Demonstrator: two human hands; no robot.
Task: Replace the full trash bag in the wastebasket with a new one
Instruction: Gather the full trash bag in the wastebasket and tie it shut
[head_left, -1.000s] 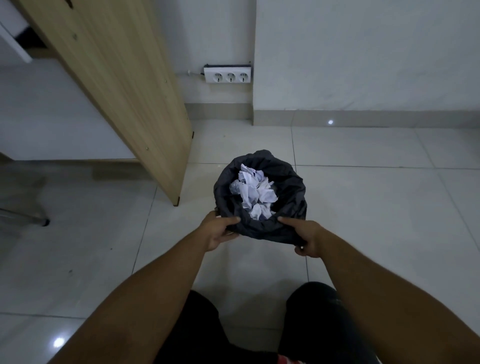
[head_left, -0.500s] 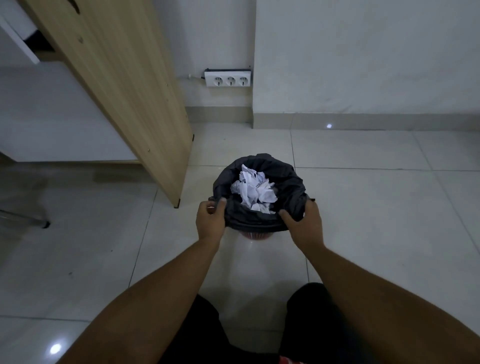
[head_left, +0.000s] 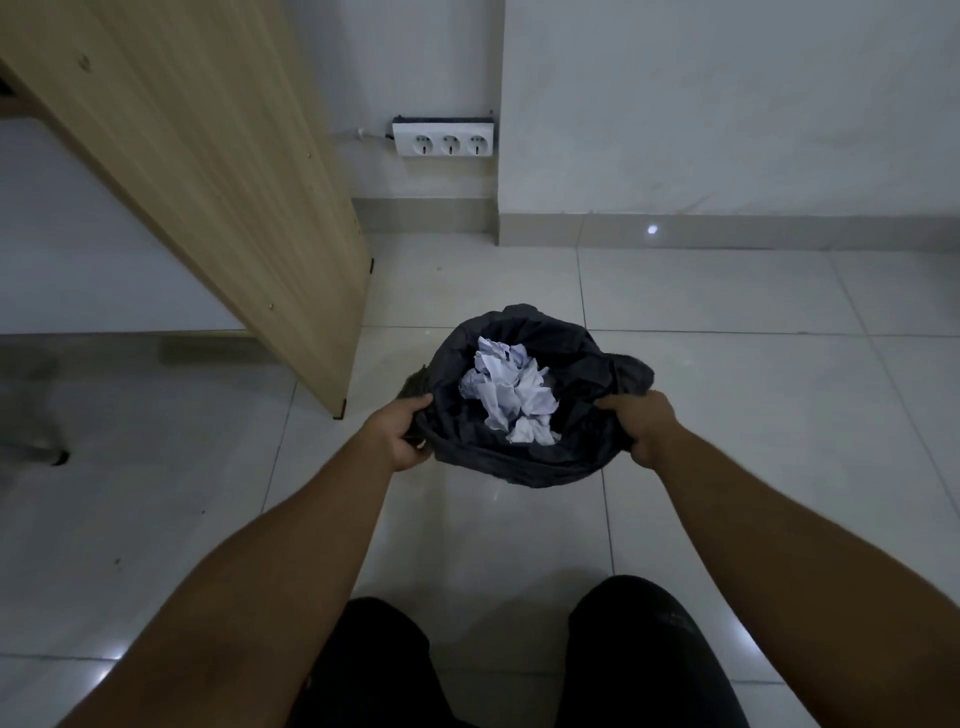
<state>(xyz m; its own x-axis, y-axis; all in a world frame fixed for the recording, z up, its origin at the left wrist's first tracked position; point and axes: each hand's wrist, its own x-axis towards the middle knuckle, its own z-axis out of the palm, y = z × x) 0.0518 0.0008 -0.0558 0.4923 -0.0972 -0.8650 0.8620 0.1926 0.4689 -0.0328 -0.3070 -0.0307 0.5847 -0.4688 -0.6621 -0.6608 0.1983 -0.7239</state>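
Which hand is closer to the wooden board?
The left hand. It grips the black trash bag on the side beside the wooden board; the right hand holds the opposite side, away from it.

A: Floor (head_left: 727, 415)?
B: Pale glossy tiles, thin grout lines, light glints near left. Wooden panel (head_left: 218, 171) stands on it far left, foot beside the black trash bag (head_left: 519, 462).
A: Bag resting on tiles?
B: Cannot tell; underside hidden.

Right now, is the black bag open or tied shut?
Open. Both hands, left hand and right hand, hold the trash bag mouth apart, crumpled paper showing.
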